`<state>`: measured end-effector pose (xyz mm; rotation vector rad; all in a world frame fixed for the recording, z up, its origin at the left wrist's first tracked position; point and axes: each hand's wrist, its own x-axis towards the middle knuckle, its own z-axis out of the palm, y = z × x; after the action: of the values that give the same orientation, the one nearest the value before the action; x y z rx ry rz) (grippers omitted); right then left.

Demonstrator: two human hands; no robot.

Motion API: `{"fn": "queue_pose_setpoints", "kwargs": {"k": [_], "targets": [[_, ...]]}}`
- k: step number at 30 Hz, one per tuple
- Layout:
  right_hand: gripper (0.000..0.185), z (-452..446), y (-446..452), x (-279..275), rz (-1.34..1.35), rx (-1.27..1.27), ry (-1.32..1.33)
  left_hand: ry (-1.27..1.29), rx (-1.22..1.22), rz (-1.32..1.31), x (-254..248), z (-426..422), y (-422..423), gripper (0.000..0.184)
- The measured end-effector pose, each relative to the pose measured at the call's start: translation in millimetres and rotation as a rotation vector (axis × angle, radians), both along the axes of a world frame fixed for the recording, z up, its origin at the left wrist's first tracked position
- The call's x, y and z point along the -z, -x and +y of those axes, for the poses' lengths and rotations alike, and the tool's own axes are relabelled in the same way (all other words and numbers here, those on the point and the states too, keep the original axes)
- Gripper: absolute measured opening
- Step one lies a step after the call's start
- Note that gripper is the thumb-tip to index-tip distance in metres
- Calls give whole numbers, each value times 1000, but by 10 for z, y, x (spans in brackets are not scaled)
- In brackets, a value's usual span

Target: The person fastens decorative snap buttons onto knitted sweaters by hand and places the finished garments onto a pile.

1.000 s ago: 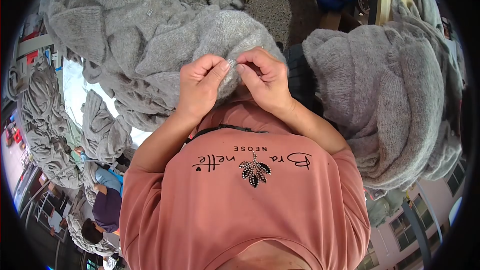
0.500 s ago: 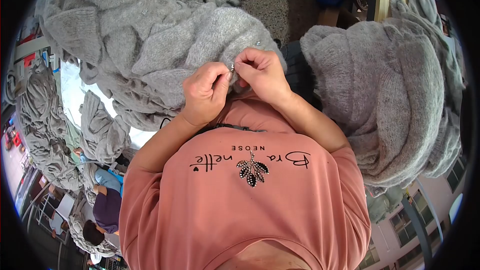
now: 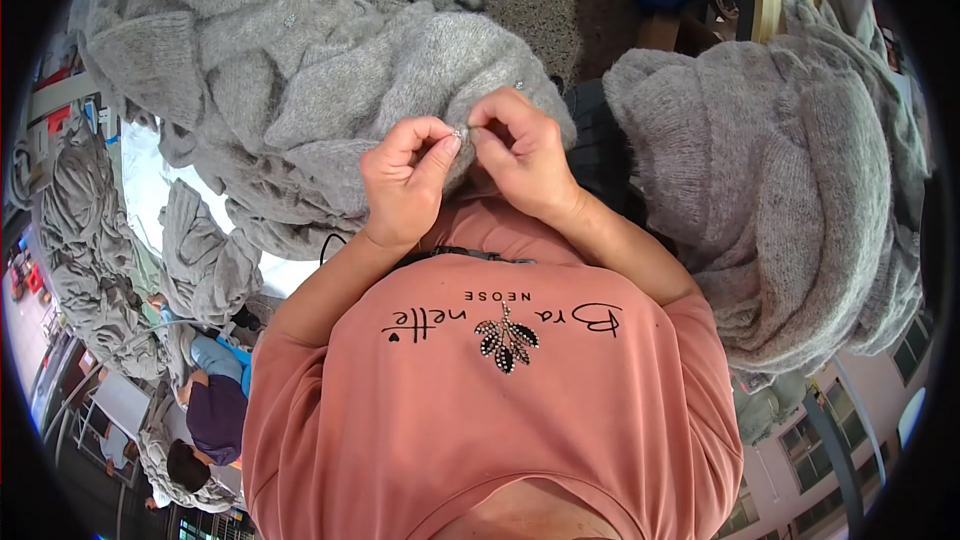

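Note:
A grey fuzzy knit garment (image 3: 455, 65) lies bunched in front of me, with small sparkly ornaments (image 3: 520, 86) on it. Thumb and forefinger of my left hand (image 3: 405, 180) pinch a fold of the knit at a small shiny ornament (image 3: 461, 133). Right beside it, my right hand (image 3: 530, 155) is closed in a pinch, its fingertips almost touching the left ones. What the right fingertips hold is too small to make out. Both hands are above my lap, close to my pink shirt (image 3: 520, 410).
More grey knitwear is heaped at the right (image 3: 750, 160). Further knit piles (image 3: 90, 240) and a white surface (image 3: 150, 165) are at the left. A co-worker in a dark top (image 3: 215, 420) sits at lower left. Speckled floor (image 3: 545, 15) shows at the top.
My right hand has turned slightly and its fingertips have moved a little. My left thumb and forefinger have shifted slightly, and the pinched bit of knit shows more clearly.

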<state>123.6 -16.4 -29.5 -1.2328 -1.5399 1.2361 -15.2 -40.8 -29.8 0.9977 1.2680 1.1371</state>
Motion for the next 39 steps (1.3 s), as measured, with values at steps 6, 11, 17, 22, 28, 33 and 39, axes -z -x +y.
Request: {"fn": "queue_pose_setpoints", "kwargs": {"k": [6, 11, 17, 22, 28, 33, 39], "targets": [[14, 88, -121, -22, -60, -281, -164, 164, 154, -116, 12, 74, 166, 3], [20, 41, -107, -104, -105, -308, -154, 256, 113, -353, -11, 149, 169, 4], [18, 61, -71, -34, -193, -182, -286, 212, 156, -278, -84, 231, 146, 7], [25, 80, -129, -5, -273, -244, -387, 51, 313, -83, -169, 221, 229, 23], [42, 77, -35, -46, -471, -295, -429, 142, 222, 57, -138, 234, 260, 22], [32, 43, -99, 96, 3, -155, -1, 72, 270, 271, -195, 256, 238, 9], [24, 101, -196, -54, 289, -323, 357, 108, 295, 197, -172, 253, 251, 7]]}}
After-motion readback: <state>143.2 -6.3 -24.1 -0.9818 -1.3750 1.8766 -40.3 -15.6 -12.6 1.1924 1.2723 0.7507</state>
